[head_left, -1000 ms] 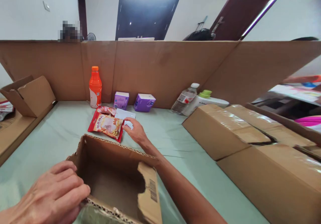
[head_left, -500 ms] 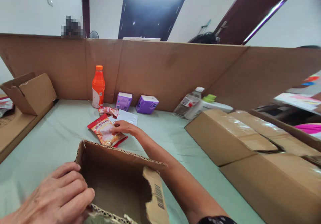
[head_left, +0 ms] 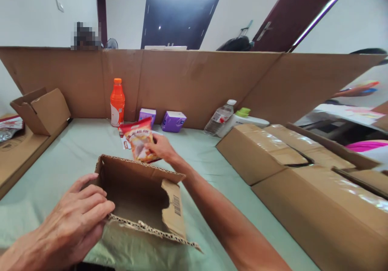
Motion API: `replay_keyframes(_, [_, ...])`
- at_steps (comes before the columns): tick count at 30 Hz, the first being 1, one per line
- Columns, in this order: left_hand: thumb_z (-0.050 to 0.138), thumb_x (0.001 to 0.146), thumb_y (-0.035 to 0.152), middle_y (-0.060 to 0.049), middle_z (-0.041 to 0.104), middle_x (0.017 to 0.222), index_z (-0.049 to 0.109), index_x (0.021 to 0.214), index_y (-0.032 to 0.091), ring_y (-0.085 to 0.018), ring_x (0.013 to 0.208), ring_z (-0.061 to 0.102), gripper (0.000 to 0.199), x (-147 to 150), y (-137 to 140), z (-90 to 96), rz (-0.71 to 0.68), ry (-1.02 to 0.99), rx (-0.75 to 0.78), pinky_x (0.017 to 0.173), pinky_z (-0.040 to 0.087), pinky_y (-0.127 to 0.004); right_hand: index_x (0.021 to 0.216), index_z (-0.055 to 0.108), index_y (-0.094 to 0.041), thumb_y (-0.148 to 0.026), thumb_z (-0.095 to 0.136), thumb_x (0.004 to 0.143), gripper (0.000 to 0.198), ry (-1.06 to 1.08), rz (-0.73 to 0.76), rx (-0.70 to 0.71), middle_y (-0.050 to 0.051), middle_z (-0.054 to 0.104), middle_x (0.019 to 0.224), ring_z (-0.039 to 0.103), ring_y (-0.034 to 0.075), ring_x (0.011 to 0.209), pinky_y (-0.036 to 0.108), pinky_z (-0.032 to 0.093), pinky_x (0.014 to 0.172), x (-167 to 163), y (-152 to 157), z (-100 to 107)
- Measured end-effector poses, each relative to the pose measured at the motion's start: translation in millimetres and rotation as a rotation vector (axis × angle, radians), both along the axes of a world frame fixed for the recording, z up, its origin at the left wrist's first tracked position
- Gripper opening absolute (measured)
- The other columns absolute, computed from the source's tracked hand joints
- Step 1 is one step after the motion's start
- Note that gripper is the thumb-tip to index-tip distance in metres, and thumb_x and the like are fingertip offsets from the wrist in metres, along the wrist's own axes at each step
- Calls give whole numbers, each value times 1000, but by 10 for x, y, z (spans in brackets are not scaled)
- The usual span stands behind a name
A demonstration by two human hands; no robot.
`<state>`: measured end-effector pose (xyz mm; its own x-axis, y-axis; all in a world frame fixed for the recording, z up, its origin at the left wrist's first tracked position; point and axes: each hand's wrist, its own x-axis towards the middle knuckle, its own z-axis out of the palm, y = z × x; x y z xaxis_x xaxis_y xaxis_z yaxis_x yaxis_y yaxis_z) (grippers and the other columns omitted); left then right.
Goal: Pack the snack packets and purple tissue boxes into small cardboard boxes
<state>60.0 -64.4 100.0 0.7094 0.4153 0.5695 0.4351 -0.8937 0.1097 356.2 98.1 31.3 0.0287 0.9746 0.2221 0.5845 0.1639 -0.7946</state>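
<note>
My right hand (head_left: 162, 146) pinches a red and white snack bag (head_left: 141, 143) by its right side and holds it tilted upright, just beyond the small cardboard box. That torn-edged cardboard box (head_left: 130, 207) stands in front of me with its top open and nothing visible inside. Closed over the box's left wall is my left hand (head_left: 86, 206); its thumb is hidden. Behind the bag, a white packet and a small reddish wrapper are mostly covered. Two purple tissue packs (head_left: 173, 122) and an orange drink bottle (head_left: 117, 103) stand farther back.
A cardboard wall (head_left: 197, 81) borders the back. Against it lean a clear water bottle (head_left: 221, 117) and a white bottle with a green cap (head_left: 244, 119). Taped cartons (head_left: 291, 194) line the right side; another open carton (head_left: 50, 111) is at left. People are partly visible beyond.
The snack bag, which lay flat under my right hand, is now gripped and raised off the cloth. My left hand stays on the box; the view has shifted slightly.
</note>
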Motion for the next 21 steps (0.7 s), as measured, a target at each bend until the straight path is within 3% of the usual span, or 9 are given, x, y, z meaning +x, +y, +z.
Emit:
replay_keyframes(2, [50, 93, 3, -2, 76, 90, 64, 106, 22, -17, 83, 72, 27, -12, 15, -43, 0, 21, -3, 111, 49, -43, 105, 67, -17, -35, 66, 79, 31, 152, -65, 127, 6, 75, 96, 71, 22, 79, 36, 61, 72, 222, -104, 224])
replay_keyframes(4, [50, 94, 4, -2, 75, 89, 64, 106, 22, -17, 81, 71, 26, -4, 29, -72, 8, 28, -11, 112, 48, -44, 102, 66, -22, -37, 73, 77, 30, 394, -115, 404, 3, 74, 98, 71, 21, 83, 36, 61, 77, 393, -302, 514])
replay_keyframes(6, [49, 96, 5, -1, 74, 86, 64, 105, 21, -16, 76, 70, 24, 22, 40, -77, 6, 33, -19, 110, 48, -43, 96, 67, -25, -33, 80, 75, 26, 553, -94, 660, 1, 73, 99, 71, 20, 90, 37, 60, 85, 438, -594, 816])
replay_keyframes(8, [48, 99, 6, 1, 71, 80, 64, 104, 20, -15, 71, 67, 22, 52, 43, -66, 9, 49, -5, 108, 48, -42, 95, 69, -26, -28, 83, 76, 23, 575, -29, 759, 0, 73, 97, 71, 20, 92, 37, 60, 87, 345, -941, 1051])
replay_keyframes(11, [46, 101, 7, 3, 65, 72, 63, 100, 20, -15, 65, 62, 21, 71, 30, -53, 25, 73, 42, 103, 49, -40, 100, 72, -26, -24, 80, 81, 20, 426, 71, 648, 0, 75, 91, 70, 19, 80, 34, 61, 74, 87, -1420, 1191])
replay_keyframes(14, [46, 102, 8, 3, 62, 71, 61, 95, 20, -15, 64, 60, 21, 49, 0, -66, 28, 85, 35, 103, 47, -40, 95, 71, -25, -24, 72, 87, 8, 29, 180, 512, 0, 76, 83, 65, 17, 65, 29, 53, 58, -103, -1681, 1152])
replay_keyframes(15, [46, 102, 8, 3, 62, 72, 60, 93, 20, -15, 64, 60, 21, 39, -10, -71, 29, 82, 31, 103, 47, -40, 89, 70, -24, -23, 70, 88, 2, -133, 206, 482, 1, 75, 79, 63, 17, 62, 28, 49, 55, -140, -1706, 1123])
replay_keyframes(17, [45, 101, 8, 2, 63, 73, 58, 90, 21, -16, 65, 59, 21, 25, -27, -78, 32, 73, 37, 96, 49, -39, 80, 67, -22, -17, 66, 88, 10, -464, 254, 369, 3, 73, 74, 62, 16, 59, 27, 42, 54, -202, -1676, 1050])
replay_keyframes(21, [46, 99, 8, 0, 65, 74, 58, 88, 21, -18, 66, 60, 21, 28, -56, -83, 48, 61, 67, 70, 49, -33, 82, 71, -19, -9, 66, 84, 12, -933, 451, -52, 8, 79, 87, 71, 21, 72, 29, 35, 57, -390, -1428, 807])
